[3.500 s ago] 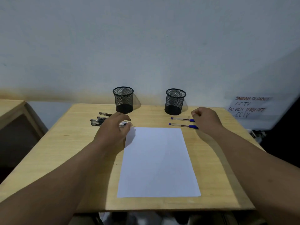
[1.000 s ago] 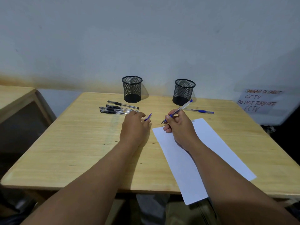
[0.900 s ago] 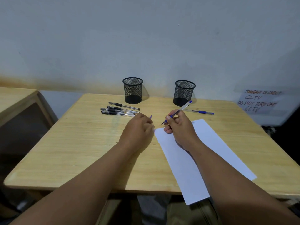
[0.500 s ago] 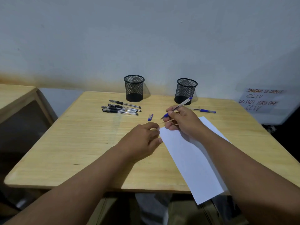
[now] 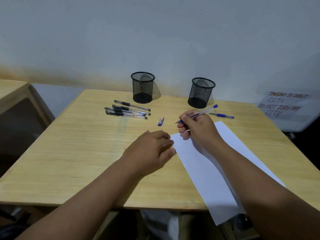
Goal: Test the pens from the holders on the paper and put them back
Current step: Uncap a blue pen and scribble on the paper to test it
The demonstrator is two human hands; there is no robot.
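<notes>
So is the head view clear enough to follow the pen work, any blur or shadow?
Head view: dim, even light; right hand and blue pen sharp; soft arm shadow on the paper; wide-angle bending at the edges; wall sign smeared.

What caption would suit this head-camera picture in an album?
Right hand grips an uncapped blue pen above the paper, left hand steadying its corner.

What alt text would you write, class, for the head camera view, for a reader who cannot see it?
A person's right hand grips an uncapped blue pen above the far corner of a white sheet of paper, which the left hand touches at its edge. On the wooden table beyond lie a blue cap, several black pens, another blue pen and two mesh holders.
</notes>
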